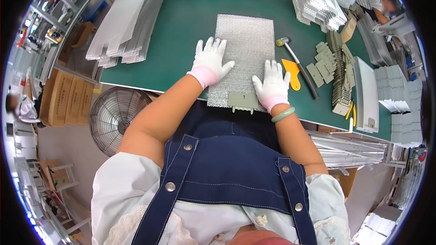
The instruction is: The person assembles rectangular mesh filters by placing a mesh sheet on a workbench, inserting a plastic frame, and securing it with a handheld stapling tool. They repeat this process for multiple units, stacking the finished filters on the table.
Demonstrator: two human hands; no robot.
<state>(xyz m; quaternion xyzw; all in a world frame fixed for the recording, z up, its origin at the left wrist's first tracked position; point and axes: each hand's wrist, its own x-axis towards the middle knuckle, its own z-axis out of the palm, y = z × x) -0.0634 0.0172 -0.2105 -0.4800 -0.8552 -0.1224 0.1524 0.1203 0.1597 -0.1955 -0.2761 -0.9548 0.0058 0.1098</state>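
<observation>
A silvery metal mesh sheet [245, 34] lies lengthwise on the green table, its near end at the table's front edge. Across that near end sits a flat grey-green plastic piece [243, 100] with small tabs. My left hand [211, 61], in a white glove with a pink cuff, rests open on the sheet's left edge, fingers spread. On the right part of the sheet lies my right hand [273, 85], gloved alike and open, just beside the plastic piece. Neither hand grips anything.
Right of the sheet are a hammer [299, 66], a yellow scraper [291, 73], several grey-green plastic pieces [323, 63] and yellow-handled pliers [350, 110]. Mesh stacks stand at the left [122, 22] and far right [313, 0]. A floor fan [117, 120] stands below the table's left front edge.
</observation>
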